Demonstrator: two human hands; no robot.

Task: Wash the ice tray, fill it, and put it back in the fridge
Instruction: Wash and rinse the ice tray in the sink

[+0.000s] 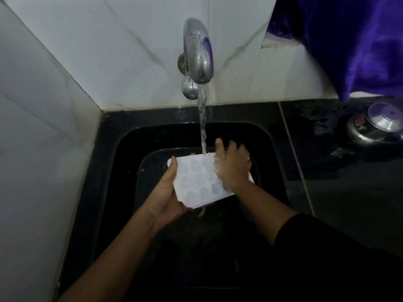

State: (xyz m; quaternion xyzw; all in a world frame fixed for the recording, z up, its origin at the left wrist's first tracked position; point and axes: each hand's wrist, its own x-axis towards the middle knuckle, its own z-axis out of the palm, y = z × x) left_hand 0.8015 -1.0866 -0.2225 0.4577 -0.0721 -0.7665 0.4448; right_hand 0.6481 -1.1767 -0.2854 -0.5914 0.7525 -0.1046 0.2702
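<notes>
A white ice tray [197, 182] with rounded cells is held tilted over the black sink [113, 149], under a running stream of water from the steel tap [197, 51]. My left hand [168, 192] grips the tray's near left edge, thumb on top. My right hand [232, 164] lies over the tray's right end, fingers curled over its far edge, where the water lands and splashes. Part of the tray's right side is hidden beneath that hand.
White marbled tiles [109, 40] line the back and left walls. A wet black counter [349, 182] runs to the right, with a steel lidded pot [375, 127] on it. Purple cloth [349, 40] hangs at the upper right.
</notes>
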